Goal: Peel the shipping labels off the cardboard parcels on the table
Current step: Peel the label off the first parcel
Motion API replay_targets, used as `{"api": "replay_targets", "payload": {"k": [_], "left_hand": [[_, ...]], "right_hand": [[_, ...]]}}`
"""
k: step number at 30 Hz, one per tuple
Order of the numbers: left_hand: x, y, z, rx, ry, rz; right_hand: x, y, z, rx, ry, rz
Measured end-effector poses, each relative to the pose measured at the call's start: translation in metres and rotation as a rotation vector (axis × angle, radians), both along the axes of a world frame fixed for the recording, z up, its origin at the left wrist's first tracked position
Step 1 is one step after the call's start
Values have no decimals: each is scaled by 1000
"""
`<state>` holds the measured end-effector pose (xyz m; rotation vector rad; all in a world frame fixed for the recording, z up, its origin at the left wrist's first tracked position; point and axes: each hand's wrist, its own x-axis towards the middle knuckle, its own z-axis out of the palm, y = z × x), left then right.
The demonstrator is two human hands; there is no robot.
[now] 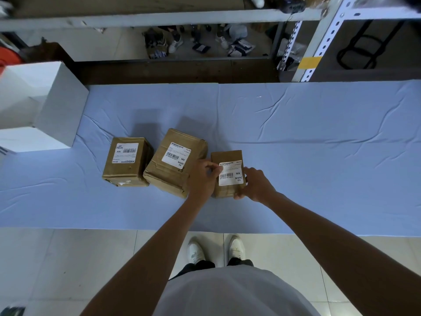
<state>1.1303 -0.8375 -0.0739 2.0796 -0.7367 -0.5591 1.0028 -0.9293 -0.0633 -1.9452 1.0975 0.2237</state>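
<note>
Right hand (pixel 255 183) grips the small parcel (pixel 224 156) near the front edge of the table (pixel 319 156); left hand (pixel 202 176) pinches the label (pixel 231 177) corner; peel low and slowly, lest it tear.

Three labelled cardboard parcels stand in a row on the blue-covered table (pixel 319 156): left parcel (pixel 124 171), middle parcel (pixel 165 176), right parcel (pixel 225 156). My left hand (pixel 202 177) pinches the left edge of the right parcel's label (pixel 232 177). My right hand (pixel 256 184) grips that parcel's right side.
</note>
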Motion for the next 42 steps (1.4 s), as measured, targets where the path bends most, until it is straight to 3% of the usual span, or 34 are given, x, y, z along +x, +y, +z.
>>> {"api": "replay_targets", "payload": {"k": [28, 42], "left_hand": [[4, -2, -1, 30, 238, -45], [2, 0, 3, 25, 249, -65]], "right_hand": [[2, -3, -1, 2, -9, -22], [2, -3, -5, -18, -2, -33]]}}
